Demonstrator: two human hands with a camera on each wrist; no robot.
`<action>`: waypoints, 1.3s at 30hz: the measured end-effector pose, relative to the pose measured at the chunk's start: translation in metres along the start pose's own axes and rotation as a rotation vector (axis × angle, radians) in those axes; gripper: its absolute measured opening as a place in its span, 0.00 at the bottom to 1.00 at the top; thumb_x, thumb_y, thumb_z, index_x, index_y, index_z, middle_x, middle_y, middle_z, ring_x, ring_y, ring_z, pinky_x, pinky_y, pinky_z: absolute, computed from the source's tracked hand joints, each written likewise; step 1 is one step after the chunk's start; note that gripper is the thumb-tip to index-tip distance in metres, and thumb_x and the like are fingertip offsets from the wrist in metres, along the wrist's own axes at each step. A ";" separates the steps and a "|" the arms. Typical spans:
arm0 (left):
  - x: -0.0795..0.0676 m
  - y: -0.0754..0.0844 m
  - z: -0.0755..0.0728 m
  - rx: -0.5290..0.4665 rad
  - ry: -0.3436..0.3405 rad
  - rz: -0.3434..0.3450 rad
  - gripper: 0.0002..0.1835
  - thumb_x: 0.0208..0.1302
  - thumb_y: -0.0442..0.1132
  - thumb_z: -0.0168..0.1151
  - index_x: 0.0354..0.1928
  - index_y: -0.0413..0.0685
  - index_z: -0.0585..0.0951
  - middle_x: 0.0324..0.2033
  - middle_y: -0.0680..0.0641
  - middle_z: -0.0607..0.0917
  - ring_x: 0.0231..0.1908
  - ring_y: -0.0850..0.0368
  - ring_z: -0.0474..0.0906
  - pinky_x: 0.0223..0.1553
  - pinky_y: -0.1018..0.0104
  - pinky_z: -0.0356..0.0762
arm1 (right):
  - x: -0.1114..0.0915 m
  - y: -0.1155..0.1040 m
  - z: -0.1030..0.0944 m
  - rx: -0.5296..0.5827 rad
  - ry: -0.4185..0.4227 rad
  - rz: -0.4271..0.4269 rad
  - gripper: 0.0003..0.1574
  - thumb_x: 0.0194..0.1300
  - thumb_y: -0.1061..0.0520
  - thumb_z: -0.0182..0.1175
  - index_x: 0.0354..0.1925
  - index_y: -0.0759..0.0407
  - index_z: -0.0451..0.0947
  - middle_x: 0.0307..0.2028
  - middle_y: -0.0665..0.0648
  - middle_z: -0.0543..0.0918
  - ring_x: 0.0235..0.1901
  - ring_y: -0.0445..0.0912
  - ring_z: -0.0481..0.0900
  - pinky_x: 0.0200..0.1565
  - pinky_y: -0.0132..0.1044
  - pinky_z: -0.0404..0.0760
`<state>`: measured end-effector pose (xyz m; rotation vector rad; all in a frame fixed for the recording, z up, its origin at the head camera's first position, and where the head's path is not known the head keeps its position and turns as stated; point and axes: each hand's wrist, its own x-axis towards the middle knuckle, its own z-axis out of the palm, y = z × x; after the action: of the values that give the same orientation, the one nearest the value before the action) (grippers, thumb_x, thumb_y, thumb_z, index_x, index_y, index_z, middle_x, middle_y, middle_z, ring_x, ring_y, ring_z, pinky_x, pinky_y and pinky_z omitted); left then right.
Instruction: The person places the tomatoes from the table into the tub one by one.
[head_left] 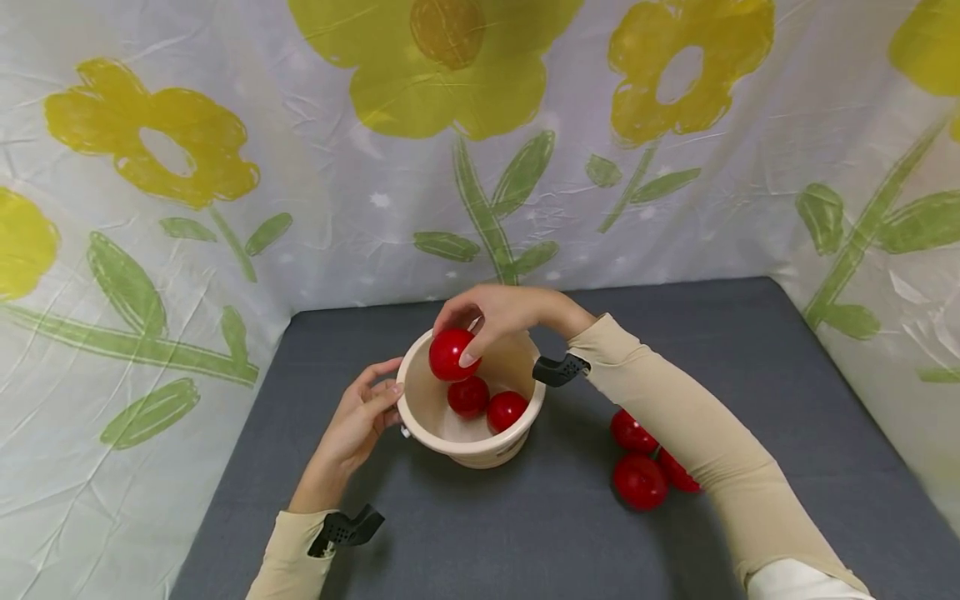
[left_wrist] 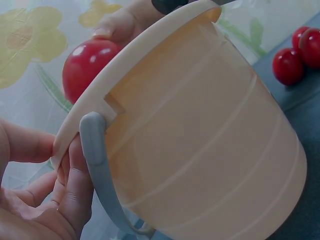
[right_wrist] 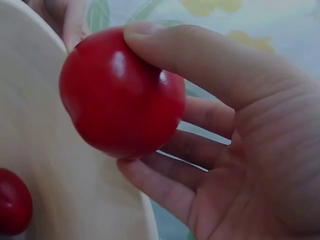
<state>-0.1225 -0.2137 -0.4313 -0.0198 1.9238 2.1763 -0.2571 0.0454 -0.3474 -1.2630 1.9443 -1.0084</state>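
Note:
A cream bucket (head_left: 480, 454) stands on the dark table, tilted towards me in the head view. My left hand (head_left: 360, 425) pinches its rim on the left, thumb on one side and fingers on the other, close to the grey handle (left_wrist: 100, 160). Over the bucket's mouth, my right hand (head_left: 498, 315) holds a shiny, round red fruit (right_wrist: 122, 95) between thumb and fingers. Two more red fruits, one near the middle (head_left: 468, 397) and one to the right (head_left: 507, 411), lie inside the bucket.
To the right of the bucket, several red fruits (head_left: 640, 482) sit grouped on the dark tabletop (head_left: 465, 542), partly hidden by my right sleeve (head_left: 697, 425). Behind the table hangs a white curtain (head_left: 337, 208) with yellow flowers.

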 end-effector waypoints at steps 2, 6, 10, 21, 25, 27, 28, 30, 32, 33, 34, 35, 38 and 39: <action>0.000 0.000 0.000 0.012 0.004 -0.007 0.27 0.72 0.34 0.55 0.69 0.41 0.60 0.37 0.54 0.84 0.30 0.66 0.81 0.32 0.75 0.81 | 0.005 0.000 0.001 -0.009 -0.021 0.005 0.29 0.57 0.54 0.70 0.57 0.52 0.77 0.52 0.52 0.83 0.53 0.45 0.80 0.58 0.40 0.80; 0.000 0.000 0.000 0.023 0.013 -0.016 0.28 0.72 0.34 0.55 0.70 0.41 0.60 0.38 0.53 0.84 0.30 0.66 0.81 0.33 0.75 0.81 | 0.016 0.001 0.003 -0.032 -0.061 0.014 0.28 0.57 0.52 0.70 0.56 0.48 0.78 0.52 0.48 0.83 0.53 0.43 0.80 0.57 0.37 0.80; 0.000 -0.001 0.000 0.025 0.015 -0.021 0.28 0.72 0.34 0.55 0.71 0.41 0.59 0.39 0.54 0.84 0.31 0.65 0.82 0.34 0.74 0.82 | 0.023 0.001 0.005 -0.048 -0.100 0.016 0.27 0.57 0.51 0.71 0.56 0.46 0.79 0.52 0.46 0.84 0.53 0.42 0.80 0.57 0.36 0.80; 0.001 -0.001 0.000 0.025 0.017 -0.026 0.29 0.72 0.34 0.56 0.70 0.41 0.60 0.38 0.57 0.84 0.32 0.65 0.82 0.35 0.74 0.82 | 0.031 0.004 0.024 0.300 -0.174 0.169 0.29 0.54 0.60 0.72 0.55 0.52 0.80 0.54 0.53 0.82 0.57 0.51 0.77 0.56 0.48 0.81; 0.000 -0.001 -0.001 0.013 0.012 -0.015 0.28 0.72 0.33 0.55 0.70 0.41 0.60 0.37 0.57 0.85 0.32 0.66 0.82 0.34 0.74 0.82 | 0.033 0.010 0.029 0.310 -0.180 0.177 0.29 0.53 0.61 0.72 0.55 0.52 0.79 0.54 0.53 0.82 0.57 0.51 0.76 0.56 0.47 0.81; 0.000 -0.001 -0.001 0.011 0.011 -0.013 0.28 0.72 0.33 0.55 0.70 0.41 0.60 0.37 0.57 0.85 0.32 0.66 0.82 0.34 0.74 0.82 | 0.036 0.013 0.030 0.249 -0.188 0.150 0.28 0.53 0.60 0.72 0.54 0.52 0.79 0.53 0.52 0.82 0.55 0.50 0.77 0.55 0.45 0.82; 0.000 -0.001 -0.001 0.011 0.010 -0.013 0.28 0.72 0.33 0.55 0.70 0.41 0.60 0.38 0.57 0.85 0.32 0.66 0.82 0.34 0.74 0.83 | 0.037 0.014 0.031 0.224 -0.195 0.140 0.28 0.53 0.60 0.72 0.54 0.52 0.80 0.53 0.52 0.82 0.55 0.49 0.77 0.55 0.44 0.82; 0.000 -0.001 -0.001 0.010 0.010 -0.014 0.28 0.72 0.33 0.55 0.70 0.41 0.60 0.38 0.57 0.85 0.32 0.66 0.82 0.34 0.74 0.82 | 0.039 0.016 0.032 0.198 -0.206 0.138 0.27 0.53 0.60 0.72 0.53 0.52 0.80 0.53 0.52 0.82 0.54 0.49 0.77 0.54 0.42 0.82; 0.001 -0.001 -0.001 0.010 0.008 -0.014 0.28 0.72 0.34 0.55 0.70 0.41 0.60 0.38 0.57 0.85 0.32 0.66 0.82 0.34 0.74 0.83 | 0.040 0.017 0.033 0.186 -0.211 0.151 0.27 0.53 0.60 0.72 0.53 0.52 0.80 0.52 0.52 0.82 0.54 0.49 0.77 0.54 0.42 0.82; 0.001 -0.001 -0.001 0.009 0.008 -0.014 0.28 0.72 0.33 0.55 0.70 0.41 0.60 0.38 0.57 0.85 0.32 0.66 0.82 0.34 0.74 0.83 | 0.040 0.018 0.034 0.175 -0.211 0.159 0.27 0.52 0.60 0.73 0.53 0.52 0.80 0.52 0.52 0.82 0.54 0.49 0.77 0.54 0.42 0.82; 0.001 -0.001 -0.001 0.008 0.008 -0.013 0.28 0.72 0.33 0.55 0.70 0.41 0.60 0.38 0.57 0.85 0.32 0.66 0.82 0.34 0.74 0.83 | 0.041 0.018 0.035 0.151 -0.209 0.159 0.27 0.52 0.59 0.73 0.53 0.51 0.80 0.51 0.51 0.82 0.53 0.48 0.77 0.54 0.41 0.82; 0.001 -0.001 -0.001 0.007 0.009 -0.013 0.28 0.72 0.33 0.55 0.70 0.42 0.60 0.38 0.57 0.85 0.32 0.66 0.82 0.34 0.75 0.82 | 0.042 0.019 0.035 0.130 -0.208 0.156 0.27 0.52 0.59 0.73 0.53 0.51 0.80 0.51 0.51 0.82 0.53 0.48 0.77 0.54 0.40 0.82; 0.001 -0.001 -0.001 0.004 0.012 -0.011 0.27 0.72 0.33 0.55 0.69 0.42 0.61 0.37 0.57 0.85 0.31 0.66 0.81 0.33 0.75 0.82 | 0.043 0.021 0.037 0.067 -0.216 0.143 0.28 0.53 0.56 0.73 0.53 0.50 0.80 0.51 0.50 0.82 0.53 0.47 0.77 0.54 0.38 0.81; 0.001 -0.001 -0.001 0.003 0.013 -0.010 0.27 0.72 0.33 0.55 0.69 0.42 0.61 0.37 0.57 0.85 0.31 0.66 0.81 0.33 0.75 0.82 | 0.044 0.022 0.037 0.052 -0.220 0.142 0.28 0.53 0.56 0.73 0.53 0.50 0.80 0.51 0.49 0.82 0.53 0.47 0.77 0.54 0.38 0.81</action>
<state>-0.1236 -0.2139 -0.4329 -0.0430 1.9294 2.1717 -0.2531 0.0006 -0.3891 -1.1382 1.7996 -0.8082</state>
